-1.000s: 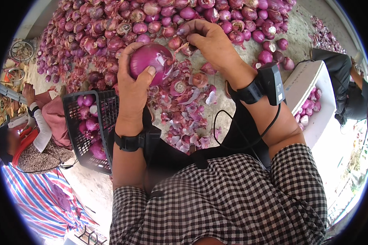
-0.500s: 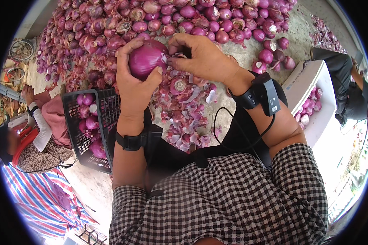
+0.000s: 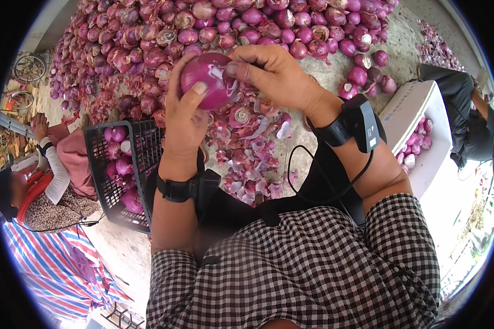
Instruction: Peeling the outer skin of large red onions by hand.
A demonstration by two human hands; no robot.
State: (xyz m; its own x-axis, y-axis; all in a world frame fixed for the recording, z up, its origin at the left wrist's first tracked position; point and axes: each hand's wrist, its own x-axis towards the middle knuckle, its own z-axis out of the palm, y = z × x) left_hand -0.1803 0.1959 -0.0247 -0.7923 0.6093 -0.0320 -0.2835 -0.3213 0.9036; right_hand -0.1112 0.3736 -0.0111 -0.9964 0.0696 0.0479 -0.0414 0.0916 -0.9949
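My left hand (image 3: 184, 112) is wrapped round a large, glossy red onion (image 3: 209, 82), thumb across its near side. Closed in a pinch, my right hand (image 3: 269, 74) presses its thumb and forefinger against the onion's right side. Whatever lies between those fingertips is hidden. Below the onion, loose papery onion skins (image 3: 252, 170) litter the ground between my knees. Another onion (image 3: 239, 116) with a pale, cut-looking end rests among the skins.
A big heap of red onions (image 3: 252, 16) spreads ahead. On the left stands a black plastic crate (image 3: 143, 142) holding several onions; on the right, a white foam box (image 3: 411, 107) with more. One person (image 3: 55, 181) sits at far left, another (image 3: 477, 131) at far right.
The onion has shifted slightly right and turned in my left hand. My right fingertips have moved from its side edge onto its upper right surface.
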